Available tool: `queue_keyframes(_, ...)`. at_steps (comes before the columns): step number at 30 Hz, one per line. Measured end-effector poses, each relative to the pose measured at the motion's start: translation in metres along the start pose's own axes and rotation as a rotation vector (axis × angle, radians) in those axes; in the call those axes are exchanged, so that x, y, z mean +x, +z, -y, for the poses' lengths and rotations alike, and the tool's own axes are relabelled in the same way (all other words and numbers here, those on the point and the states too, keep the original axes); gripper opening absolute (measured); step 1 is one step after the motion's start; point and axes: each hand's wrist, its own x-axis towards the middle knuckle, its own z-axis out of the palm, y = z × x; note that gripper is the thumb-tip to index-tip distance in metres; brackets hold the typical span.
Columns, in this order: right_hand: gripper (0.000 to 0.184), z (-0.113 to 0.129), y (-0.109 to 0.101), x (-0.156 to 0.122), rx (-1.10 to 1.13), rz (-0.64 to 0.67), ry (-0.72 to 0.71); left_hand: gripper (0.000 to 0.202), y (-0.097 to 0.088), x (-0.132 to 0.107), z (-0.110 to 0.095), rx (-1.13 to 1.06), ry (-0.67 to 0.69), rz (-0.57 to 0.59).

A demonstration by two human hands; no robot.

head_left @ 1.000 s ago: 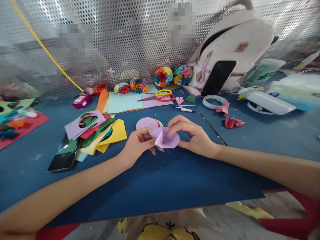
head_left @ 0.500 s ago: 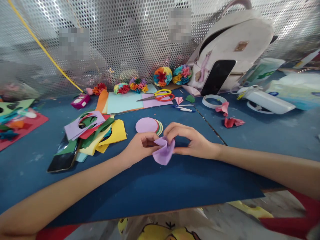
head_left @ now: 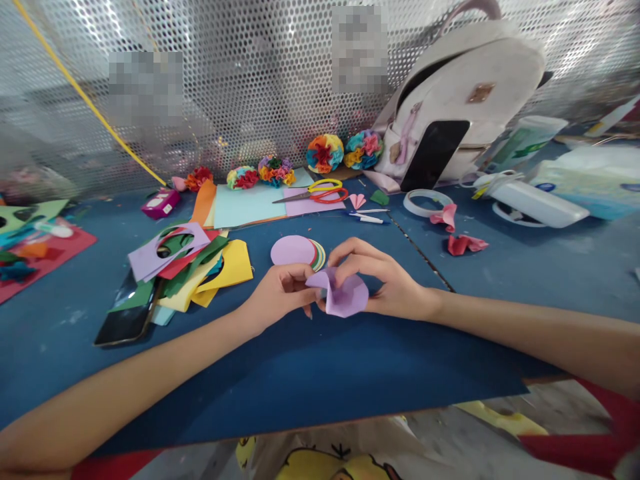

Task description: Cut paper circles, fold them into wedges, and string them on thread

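Observation:
A purple paper circle [head_left: 350, 297], bent and creased into a fold, is held up over the blue table between both hands. My left hand [head_left: 281, 293] pinches its left edge between thumb and fingers. On the other side, my right hand [head_left: 387, 277] grips it, with fingertips pressed into the fold from above and the thumb hidden behind the paper. Just beyond the hands lies a fanned stack of paper circles [head_left: 293, 251], purple on top with red, green and yellow edges showing.
Cut paper scraps [head_left: 227, 267] and a phone [head_left: 125, 317] lie to the left. Behind are scissors [head_left: 325, 191], pens [head_left: 369, 217], paper pompoms [head_left: 325, 153] and a white backpack [head_left: 480, 87]. A tape roll [head_left: 427, 203], crumpled red paper [head_left: 466, 245] and a white glue gun [head_left: 540, 200] are at right.
The purple paper circle has turned and opened out, its broad face now showing to the right. My right fingers have shifted on it; my left hand has barely moved.

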Motion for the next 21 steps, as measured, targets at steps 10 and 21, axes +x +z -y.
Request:
queue_keyframes(10,0.011,0.003,0.0,-0.001,-0.076,-0.05,-0.017,0.031,0.002,0.0,-0.002,0.033,-0.025,-0.016)
queue_keyframes(21,0.011,-0.006,-0.002,-0.006,0.015,-0.056,0.025,0.029,0.001,0.0,-0.002,0.031,-0.037,-0.027)
